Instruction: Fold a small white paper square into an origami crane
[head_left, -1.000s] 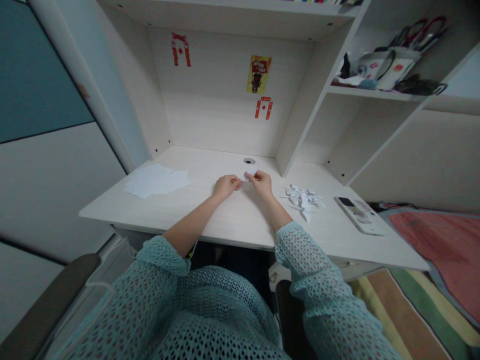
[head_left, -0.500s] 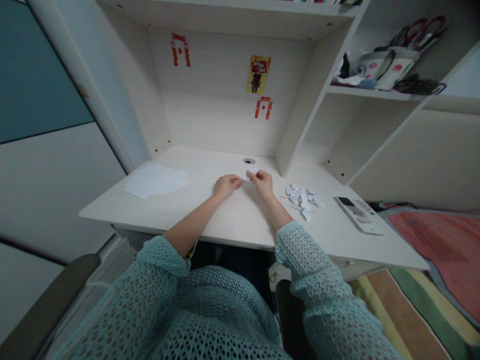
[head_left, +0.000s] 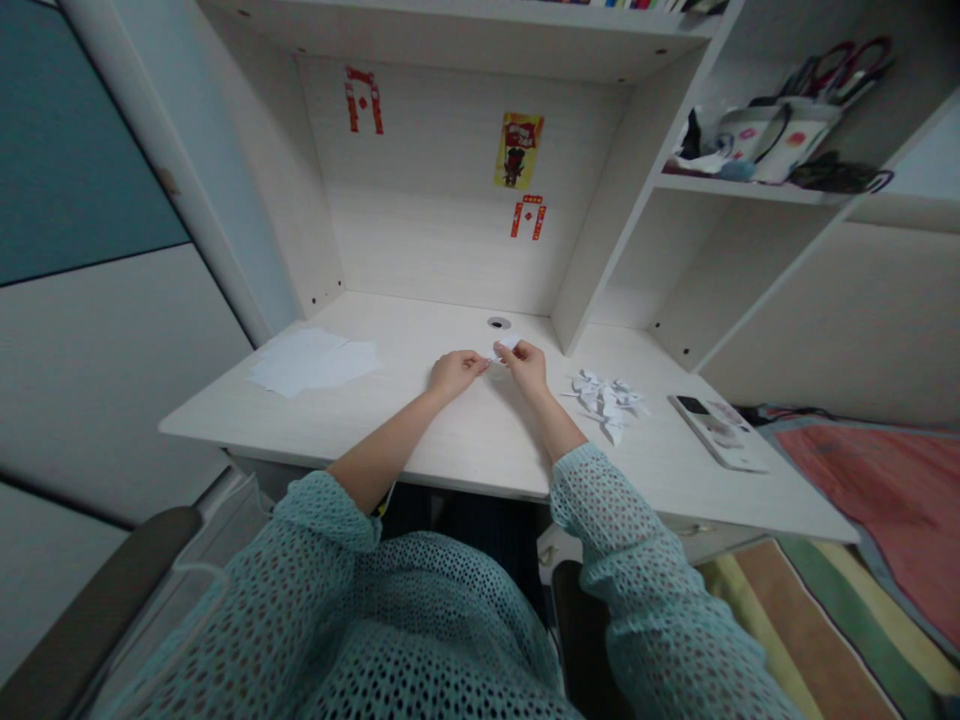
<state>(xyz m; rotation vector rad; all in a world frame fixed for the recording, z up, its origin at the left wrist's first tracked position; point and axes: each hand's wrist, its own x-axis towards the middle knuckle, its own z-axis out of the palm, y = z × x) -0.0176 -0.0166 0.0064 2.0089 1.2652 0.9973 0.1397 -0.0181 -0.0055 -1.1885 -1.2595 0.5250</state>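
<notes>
A small folded piece of white paper (head_left: 508, 341) is held up over the middle of the desk, partly hidden by my fingers. My right hand (head_left: 525, 366) pinches it from the right. My left hand (head_left: 456, 374) has its fingertips closed at the paper's lower left end. To the right lies a heap of folded white paper figures (head_left: 606, 400), several with thin pointed ends. On the left side rests a spread of flat white paper sheets (head_left: 311, 360), overlapping one another.
The white desk (head_left: 457, 455) has a round cable hole (head_left: 499, 323) behind my hands. A phone (head_left: 718, 432) lies at the right. Shelving rises at the back, with a pen holder (head_left: 795, 135) holding scissors on the right shelf. A chair armrest (head_left: 105, 600) stands at lower left.
My hands stay in almost the same place, with only a slight shift of the left fingertips at the paper. The camera view has moved very slightly.
</notes>
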